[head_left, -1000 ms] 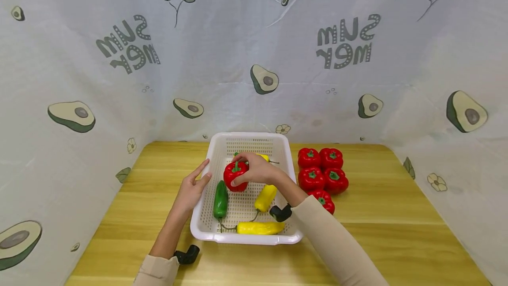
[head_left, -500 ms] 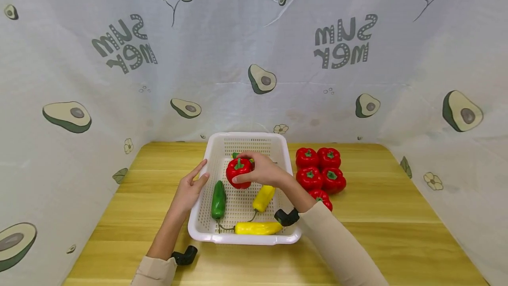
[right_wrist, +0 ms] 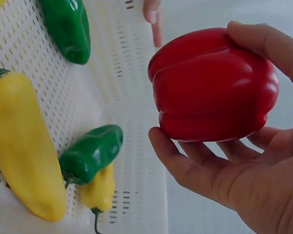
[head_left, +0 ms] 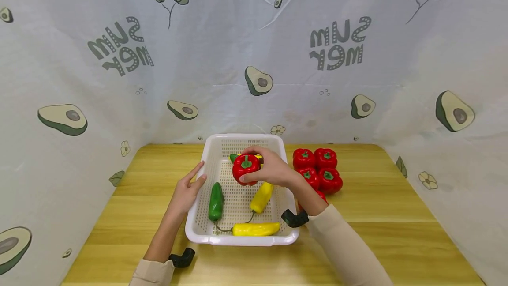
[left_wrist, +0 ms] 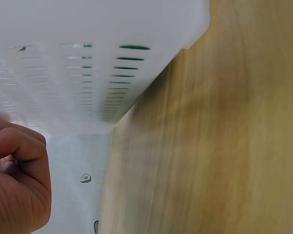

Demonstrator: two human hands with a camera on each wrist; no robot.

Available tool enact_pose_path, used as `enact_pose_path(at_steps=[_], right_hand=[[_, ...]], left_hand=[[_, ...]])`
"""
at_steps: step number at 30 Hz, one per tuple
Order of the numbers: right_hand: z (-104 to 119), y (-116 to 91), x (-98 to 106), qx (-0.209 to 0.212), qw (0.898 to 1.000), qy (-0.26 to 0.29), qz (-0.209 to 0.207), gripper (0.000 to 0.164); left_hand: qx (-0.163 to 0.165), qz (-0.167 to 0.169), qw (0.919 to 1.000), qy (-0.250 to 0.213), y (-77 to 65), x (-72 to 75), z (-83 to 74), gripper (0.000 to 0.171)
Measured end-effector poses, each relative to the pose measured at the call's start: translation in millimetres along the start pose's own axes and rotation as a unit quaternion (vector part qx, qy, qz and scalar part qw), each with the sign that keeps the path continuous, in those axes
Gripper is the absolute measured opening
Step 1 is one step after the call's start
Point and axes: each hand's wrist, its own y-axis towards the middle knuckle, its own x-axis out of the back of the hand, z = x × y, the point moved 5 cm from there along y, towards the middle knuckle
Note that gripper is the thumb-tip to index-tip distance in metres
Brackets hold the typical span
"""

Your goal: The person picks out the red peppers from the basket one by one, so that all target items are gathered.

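A red bell pepper is held up over the white slotted basket by my right hand. In the right wrist view my thumb and fingers curl round the bell pepper, its smooth side facing the camera. My left hand grips the basket's left rim; in the left wrist view its fingers are curled beside the basket wall. Inside the basket lie a long green pepper, a yellow pepper along the near side and another yellow pepper. A green pepper and a small yellow pepper lie at the far end, partly hidden in the head view.
Several red bell peppers stand grouped on the wooden table, right of the basket, partly behind my right forearm. A pale curtain printed with avocados hangs behind and at both sides. Black camera mounts sit at both wrists.
My right hand has raised the red bell pepper from inside the basket and shifted it slightly right. The left hand stays at the rim. The whole head view has drifted slightly.
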Motion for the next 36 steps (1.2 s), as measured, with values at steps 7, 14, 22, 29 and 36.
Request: enact_pose_path(at_steps=[7, 14, 22, 29, 36], right_hand=[[-2, -12, 11, -0.014, 1.0, 0.017, -0.008, 0.068], [-10, -24, 24, -0.03, 0.999, 0.018, -0.025, 0.069], [-16, -43, 44, -0.03, 0.998, -0.005, -0.047, 0.075], [-23, -62, 58, -0.024, 0.997, -0.021, -0.069, 0.077], [-36, -84, 75, -0.025, 0.995, 0.0, -0.095, 0.077]], left_hand=[[-0.001, 0.002, 1.0, -0.002, -0.5, -0.3, -0.9, 0.054], [0.002, 0.004, 1.0, -0.006, -0.2, -0.9, 1.2, 0.054], [0.006, 0.004, 1.0, -0.007, 0.7, -0.4, 1.5, 0.053], [0.006, 0.007, 0.9999, -0.011, 0.4, -0.7, 1.1, 0.053], [0.004, 0.007, 0.9999, -0.01, 1.0, -0.2, 2.1, 0.053]])
